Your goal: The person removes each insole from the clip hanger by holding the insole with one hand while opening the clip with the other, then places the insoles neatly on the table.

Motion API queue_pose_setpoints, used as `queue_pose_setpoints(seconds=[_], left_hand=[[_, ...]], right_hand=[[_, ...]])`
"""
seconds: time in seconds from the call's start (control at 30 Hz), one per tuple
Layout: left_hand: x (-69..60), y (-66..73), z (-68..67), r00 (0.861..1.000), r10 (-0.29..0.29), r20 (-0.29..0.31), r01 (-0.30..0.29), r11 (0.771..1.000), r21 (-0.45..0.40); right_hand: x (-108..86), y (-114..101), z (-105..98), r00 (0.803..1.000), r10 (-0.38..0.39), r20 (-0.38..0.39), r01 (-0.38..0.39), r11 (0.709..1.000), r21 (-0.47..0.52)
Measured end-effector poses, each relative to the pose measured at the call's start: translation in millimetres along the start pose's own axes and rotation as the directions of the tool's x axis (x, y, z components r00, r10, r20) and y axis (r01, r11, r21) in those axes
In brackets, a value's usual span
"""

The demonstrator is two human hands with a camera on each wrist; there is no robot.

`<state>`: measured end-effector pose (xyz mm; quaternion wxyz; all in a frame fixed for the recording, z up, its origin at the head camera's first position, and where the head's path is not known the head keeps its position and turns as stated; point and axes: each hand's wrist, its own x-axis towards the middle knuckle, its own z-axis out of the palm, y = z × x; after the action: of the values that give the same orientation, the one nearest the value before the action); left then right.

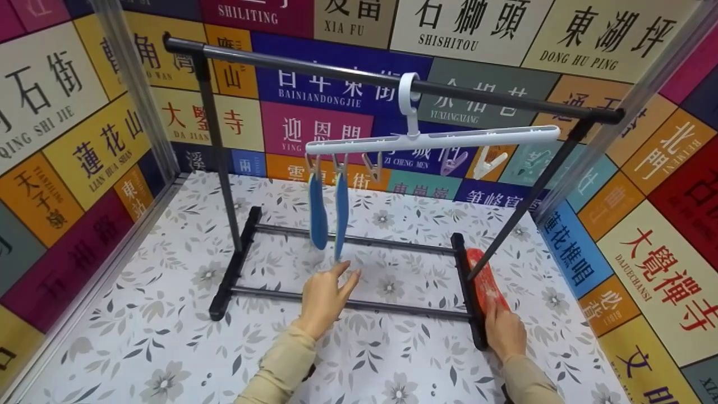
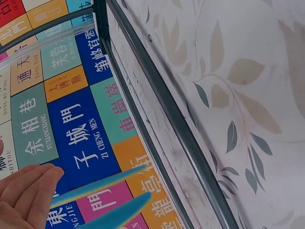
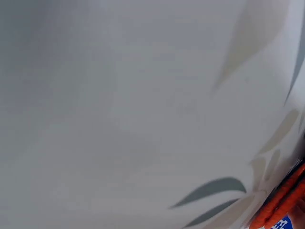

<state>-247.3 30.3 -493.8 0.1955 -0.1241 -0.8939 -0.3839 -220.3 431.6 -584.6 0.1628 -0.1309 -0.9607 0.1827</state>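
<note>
A knock from the left hand (image 1: 325,297) could set the blue insoles (image 1: 318,216) swinging, since they hang just above its fingers; with both on one end, the white hanger (image 1: 465,138) higher up could tip. Those fingers are raised and parted, holding nothing; whether they touch an insole I cannot tell. The right hand (image 1: 506,331), low beside the rack (image 1: 336,70), pinches the red insoles (image 1: 491,286), which point forward from its fingers and might snag if swung inward
</note>
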Motion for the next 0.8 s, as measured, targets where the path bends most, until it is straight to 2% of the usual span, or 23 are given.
queue_pose_setpoints(seconds=[0.17,0.3,0.4,0.47,0.6,0.8], left_hand=[[1.3,-4.9,-5.0,1.0,-0.008,-0.002,0.008,1.0,0.018],[2.8,-11.5,-10.5,1.0,-0.015,-0.021,0.015,0.999,0.03],[4.3,-18.1,-16.4,0.999,-0.019,-0.026,0.02,0.999,0.038],[5.4,-23.1,-21.2,1.0,-0.02,-0.024,0.021,0.999,0.045],[8.5,-35.3,-31.9,0.999,-0.024,-0.039,0.026,0.998,0.061],[18.5,-48.9,-50.6,0.996,-0.045,-0.073,0.05,0.996,0.077]], right_hand=[[0.1,-10,3,0.992,-0.076,-0.101,0.082,0.995,0.05],[-0.9,-24,9,0.966,-0.154,-0.209,0.172,0.983,0.068],[-1.9,-37,15,0.946,-0.195,-0.259,0.22,0.973,0.07],[-2.3,-47,19,0.938,-0.214,-0.271,0.244,0.967,0.08],[-0.9,-67,28,0.931,-0.274,-0.241,0.309,0.943,0.122],[2.2,-96,44,0.899,-0.368,-0.236,0.405,0.905,0.129]])
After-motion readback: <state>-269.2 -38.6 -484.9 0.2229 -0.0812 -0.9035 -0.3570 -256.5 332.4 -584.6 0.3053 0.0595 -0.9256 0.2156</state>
